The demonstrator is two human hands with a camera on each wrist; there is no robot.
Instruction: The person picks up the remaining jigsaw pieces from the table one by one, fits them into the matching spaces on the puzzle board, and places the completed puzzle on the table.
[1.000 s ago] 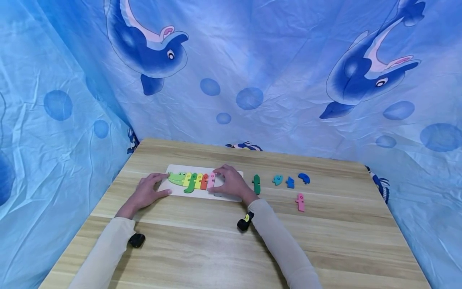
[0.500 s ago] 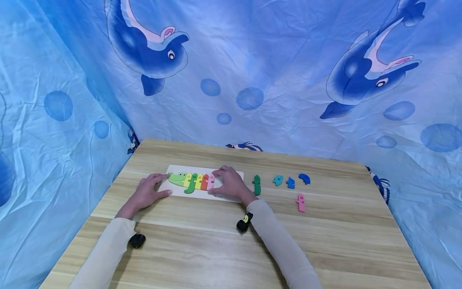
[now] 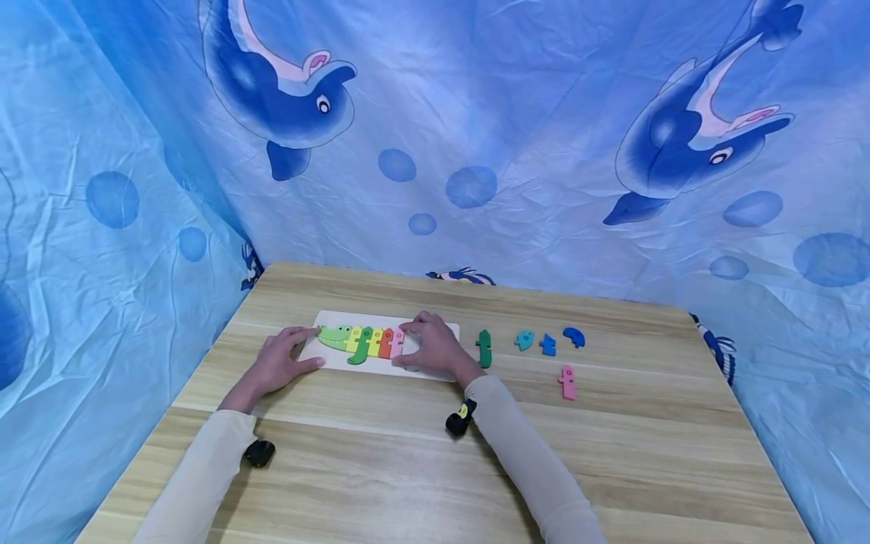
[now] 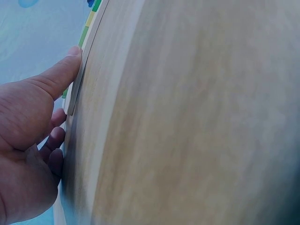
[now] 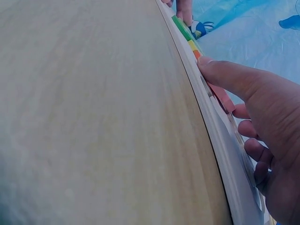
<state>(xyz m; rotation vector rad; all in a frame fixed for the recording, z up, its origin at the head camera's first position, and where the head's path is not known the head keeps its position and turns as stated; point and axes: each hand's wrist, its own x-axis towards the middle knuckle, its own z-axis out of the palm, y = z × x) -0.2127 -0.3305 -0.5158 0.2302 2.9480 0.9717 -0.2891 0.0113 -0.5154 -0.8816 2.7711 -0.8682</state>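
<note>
A white puzzle board (image 3: 377, 366) lies on the table with a row of crocodile pieces in it. The light green head (image 3: 333, 337) is at the left, followed by yellow, green, yellow and orange body pieces. A pink puzzle piece (image 3: 397, 344) ends the row. My right hand (image 3: 435, 347) pinches it lengthwise, thumb at the near end and index finger at the far end. The left hand (image 3: 277, 363) grips the board's left end, its thumb (image 4: 65, 70) at the near edge and a fingertip by the head. Part of the board's right side is hidden under my right hand.
Right of the board lie a loose dark green piece (image 3: 484, 349), a teal piece (image 3: 524, 340), a small blue piece (image 3: 547, 345), a curved dark blue piece (image 3: 574, 336) and another pink piece (image 3: 567, 382). A blue dolphin-print curtain (image 3: 435, 136) stands behind the wooden table (image 3: 381, 468).
The right thumb and index finger have settled slightly lower on the pink piece, which sits in line with the row. My left hand stays where it was.
</note>
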